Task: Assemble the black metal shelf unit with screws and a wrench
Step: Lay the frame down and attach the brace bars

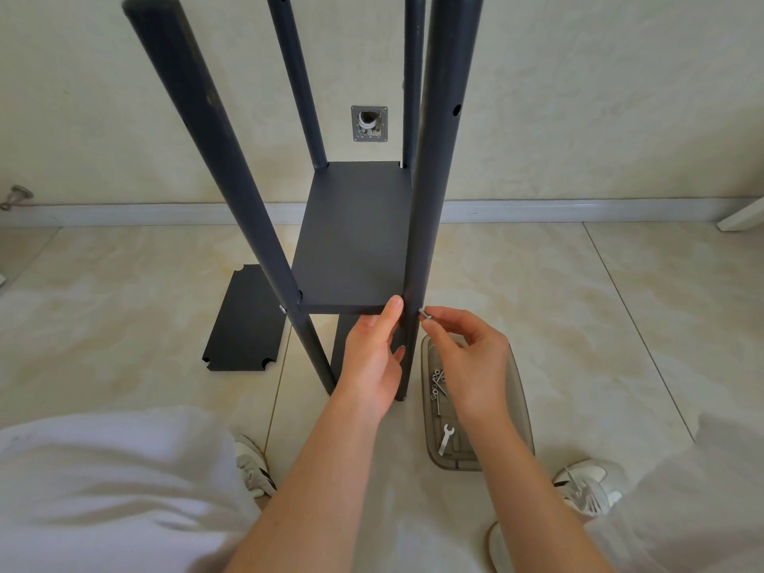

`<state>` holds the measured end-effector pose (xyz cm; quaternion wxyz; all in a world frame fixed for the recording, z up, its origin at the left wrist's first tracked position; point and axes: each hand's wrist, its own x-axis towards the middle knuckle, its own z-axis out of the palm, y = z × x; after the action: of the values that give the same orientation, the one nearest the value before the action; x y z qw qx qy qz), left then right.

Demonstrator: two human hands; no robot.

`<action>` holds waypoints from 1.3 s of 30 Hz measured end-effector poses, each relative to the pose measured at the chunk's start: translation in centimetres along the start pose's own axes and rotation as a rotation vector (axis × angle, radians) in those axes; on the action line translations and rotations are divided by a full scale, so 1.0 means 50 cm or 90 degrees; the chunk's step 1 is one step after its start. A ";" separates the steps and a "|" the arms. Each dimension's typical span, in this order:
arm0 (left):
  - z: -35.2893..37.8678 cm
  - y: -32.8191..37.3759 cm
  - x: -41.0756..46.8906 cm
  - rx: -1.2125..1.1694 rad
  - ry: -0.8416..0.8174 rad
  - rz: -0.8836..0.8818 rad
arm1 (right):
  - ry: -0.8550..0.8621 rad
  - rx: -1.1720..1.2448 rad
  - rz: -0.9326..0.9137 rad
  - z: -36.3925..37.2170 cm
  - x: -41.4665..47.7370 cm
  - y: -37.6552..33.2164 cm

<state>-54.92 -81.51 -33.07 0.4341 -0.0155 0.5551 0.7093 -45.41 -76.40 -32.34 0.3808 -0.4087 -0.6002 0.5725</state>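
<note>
Bright soft daylight, faint shadows, wide-angle bending at edges

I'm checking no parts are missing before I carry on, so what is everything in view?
posts: four, black, upright around the shelf
mounted shelf: one, black, between the posts
loose shelf panel: one, black, floor, left
screw: one, silver, at near-right post
tray: one, smoky grey, floor, right
spare screws: several, silver, in tray
wrench: one, silver, in tray
wall box: one, grey, wall behind
shoes: two, white, floor
left hand: one, against shelf's front edge
right hand: one, pinching the screw
</note>
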 end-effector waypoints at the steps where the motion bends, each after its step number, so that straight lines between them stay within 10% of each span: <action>1: 0.000 0.000 0.000 0.000 0.000 0.001 | 0.002 0.001 0.000 0.001 -0.001 -0.001; 39: 0.005 0.001 -0.008 -0.034 0.027 0.008 | 0.002 -0.109 -0.010 0.001 0.007 -0.016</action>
<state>-54.60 -81.55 -32.77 0.4173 -0.0385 0.5448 0.7264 -45.63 -76.11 -31.54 0.3498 -0.4358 -0.6495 0.5157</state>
